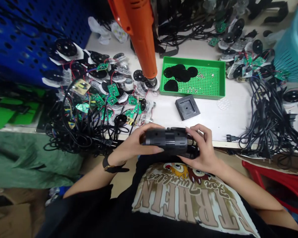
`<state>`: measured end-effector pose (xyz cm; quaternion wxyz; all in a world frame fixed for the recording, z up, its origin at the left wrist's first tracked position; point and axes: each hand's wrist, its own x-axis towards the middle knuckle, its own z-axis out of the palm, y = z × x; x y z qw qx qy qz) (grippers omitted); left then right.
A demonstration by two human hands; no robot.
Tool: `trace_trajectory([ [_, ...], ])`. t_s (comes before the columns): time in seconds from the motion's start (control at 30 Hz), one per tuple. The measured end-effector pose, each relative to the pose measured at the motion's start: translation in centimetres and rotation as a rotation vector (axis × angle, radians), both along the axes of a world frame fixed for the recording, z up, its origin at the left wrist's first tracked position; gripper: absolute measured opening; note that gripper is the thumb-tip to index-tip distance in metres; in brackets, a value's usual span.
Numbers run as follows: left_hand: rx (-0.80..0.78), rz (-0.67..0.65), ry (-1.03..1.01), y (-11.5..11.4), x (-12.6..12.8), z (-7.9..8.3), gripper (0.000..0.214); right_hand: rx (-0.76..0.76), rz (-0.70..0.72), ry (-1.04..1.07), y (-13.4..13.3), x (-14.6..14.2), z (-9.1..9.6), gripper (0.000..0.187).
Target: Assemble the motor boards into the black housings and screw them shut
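Fingers (197,134) round blk plastic cyl (166,139)

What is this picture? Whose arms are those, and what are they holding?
This picture comes from a camera worn on a person's head, looking down, so you see what they see, even their own shirt. There is no robot here. The left hand and right hand hold a black plastic cylinder between them. In front of them is a white workbench. On it sit a green tray with black discs and small screws, green circuit boards with colored wires, and piles of black cables. Above the bench is an orange power tool.
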<state>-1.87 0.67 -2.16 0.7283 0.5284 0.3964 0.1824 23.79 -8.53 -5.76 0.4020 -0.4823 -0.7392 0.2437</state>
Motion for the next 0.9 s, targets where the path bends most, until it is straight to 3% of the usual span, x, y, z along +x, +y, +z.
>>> trace_trajectory([
  [0.1, 0.189, -0.231, 0.219, 0.8, -0.5, 0.9, 0.057, 0.041, 0.088, -0.034, -0.3, 0.3, -0.4, 0.091],
  [0.2, 0.288, -0.321, 0.224, 0.8, -0.3, 1.2, 0.059, 0.019, 0.094, -0.001, -0.5, 0.4, -0.4, 0.091],
  [0.47, 0.299, -0.311, 0.08, -0.1, 0.9, 0.5, 0.064, -0.059, 0.099, 0.046, -0.7, 0.6, -0.2, 0.09],
  [0.7, 0.279, -0.269, 0.075, -0.2, 0.8, 0.2, 0.067, -0.199, 0.094, 0.063, -0.5, 0.8, 0.0, 0.09],
  [0.9, 0.254, -0.242, 0.066, -0.3, 0.9, 0.0, 0.068, -0.226, 0.115, 0.076, -0.4, 1.0, -0.2, 0.086],
])
